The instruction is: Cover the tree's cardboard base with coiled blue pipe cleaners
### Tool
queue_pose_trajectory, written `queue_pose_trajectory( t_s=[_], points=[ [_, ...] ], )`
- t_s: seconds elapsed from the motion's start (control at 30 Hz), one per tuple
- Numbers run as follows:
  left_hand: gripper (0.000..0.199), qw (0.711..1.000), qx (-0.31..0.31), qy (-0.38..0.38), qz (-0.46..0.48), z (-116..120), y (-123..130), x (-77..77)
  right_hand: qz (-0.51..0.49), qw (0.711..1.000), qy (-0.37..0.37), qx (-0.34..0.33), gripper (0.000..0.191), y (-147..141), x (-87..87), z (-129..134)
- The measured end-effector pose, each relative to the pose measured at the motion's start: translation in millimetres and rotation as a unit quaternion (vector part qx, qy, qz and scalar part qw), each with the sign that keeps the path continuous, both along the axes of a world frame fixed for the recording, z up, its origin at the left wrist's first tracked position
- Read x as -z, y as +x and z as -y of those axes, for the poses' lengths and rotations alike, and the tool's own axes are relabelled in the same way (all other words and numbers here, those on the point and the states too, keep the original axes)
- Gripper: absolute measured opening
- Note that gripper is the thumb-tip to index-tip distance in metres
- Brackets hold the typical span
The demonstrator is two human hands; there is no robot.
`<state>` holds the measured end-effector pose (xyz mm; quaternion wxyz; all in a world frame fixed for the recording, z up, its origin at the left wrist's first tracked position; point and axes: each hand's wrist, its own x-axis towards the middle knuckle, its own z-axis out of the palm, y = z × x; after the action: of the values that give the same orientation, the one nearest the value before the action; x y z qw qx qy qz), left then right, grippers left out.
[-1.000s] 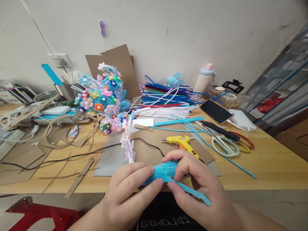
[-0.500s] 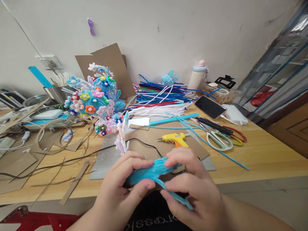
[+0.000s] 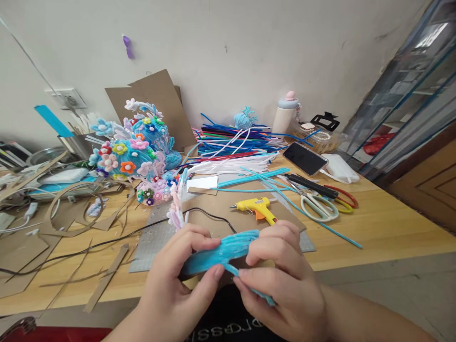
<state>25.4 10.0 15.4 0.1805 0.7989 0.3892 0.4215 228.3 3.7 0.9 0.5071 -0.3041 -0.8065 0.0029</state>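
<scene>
Close to me, over the table's front edge, is a band-like piece wrapped in blue pipe cleaner [image 3: 231,247]. My left hand [image 3: 187,278] grips its left part, fingers on top and thumb below. My right hand [image 3: 283,275] is closed at the right part, with a loose blue pipe-cleaner strand [image 3: 233,270] pinched between thumb and forefinger. The strand leaves the wrapped piece near my left thumb and runs down to the right, past the fingers. Just beyond my hands a yellow glue gun [image 3: 255,206] lies on brown cardboard.
A flower-covered blue craft piece [image 3: 133,147] stands at the back left. Behind the glue gun lies a pile of pipe cleaners [image 3: 231,145]. To the right are scissors [image 3: 318,207], a phone [image 3: 305,158] and a bottle [image 3: 285,116]. Cardboard scraps [image 3: 107,278] lie at left.
The view has shifted slightly. The fingers of my right hand have moved a little on the wrapped piece, showing more of its right end. Both hands keep their hold.
</scene>
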Motion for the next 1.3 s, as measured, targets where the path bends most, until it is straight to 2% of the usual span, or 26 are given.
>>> queue_pose_trajectory(
  t_s=[0.27, 0.5, 0.6, 0.67, 0.7, 0.77, 0.8, 0.83, 0.87, 1.03, 1.17, 1.23, 1.3],
  points=[
    [0.011, 0.998, 0.018, -0.059, 0.023, -3.1, 3.2, -5.1, -0.041, 0.998, -0.049, -0.007, 0.018, -2.0, 5.3, -1.3],
    [0.012, 0.997, 0.024, -0.062, 0.033, -3.5, 4.5, -5.0, -0.071, 0.994, -0.08, -0.012, 0.016, -3.0, 2.3, -2.8],
    [0.011, 0.996, 0.023, -0.073, 0.043, -2.5, 5.9, -6.2, -0.046, 0.994, -0.094, -0.038, 0.007, 4.7, 5.7, -1.9],
    [0.011, 0.996, 0.02, -0.075, 0.047, -1.9, 6.2, -6.8, -0.062, 0.991, -0.104, -0.059, 0.026, 18.4, 11.4, -5.2],
    [0.011, 0.996, 0.018, -0.076, 0.048, -1.5, 6.1, -7.2, -0.091, 0.988, -0.116, -0.049, 0.036, 28.3, 14.9, -9.3],
    [0.011, 0.995, 0.017, -0.081, 0.047, -0.4, 5.8, -7.9, -0.174, 0.974, -0.136, 0.054, 0.035, 53.0, 22.3, -23.2],
    [0.01, 0.995, 0.018, -0.085, 0.047, 0.2, 5.8, -8.2, -0.179, 0.959, -0.157, 0.155, 0.026, 67.0, 26.0, -32.5],
    [0.01, 0.995, 0.019, -0.088, 0.048, 0.9, 6.0, -8.5, -0.116, 0.941, -0.198, 0.248, 0.022, 81.0, 29.8, -42.5],
    [0.01, 0.994, 0.02, -0.09, 0.049, 1.5, 6.2, -8.6, -0.081, 0.931, -0.222, 0.279, 0.018, 94.4, 33.8, -52.7],
    [0.009, 0.994, 0.013, -0.089, 0.057, 2.8, 6.8, -7.1, 0.04, 0.898, -0.302, 0.318, 0.01, 142.2, 62.5, -86.5],
    [0.009, 0.993, 0.004, -0.098, 0.061, 1.9, 5.2, -6.1, 0.094, 0.861, -0.328, 0.378, 0.016, 182.1, 85.1, -90.4],
    [0.009, 0.993, 0.006, -0.099, 0.064, 1.0, 4.7, -6.2, 0.111, 0.837, -0.333, 0.421, 0.02, 208.2, 92.2, -90.8],
    [0.009, 0.993, 0.011, -0.099, 0.062, 0.2, 4.7, -6.2, 0.135, 0.816, -0.355, 0.436, 0.019, 231.1, 97.8, -93.2]
  ],
)
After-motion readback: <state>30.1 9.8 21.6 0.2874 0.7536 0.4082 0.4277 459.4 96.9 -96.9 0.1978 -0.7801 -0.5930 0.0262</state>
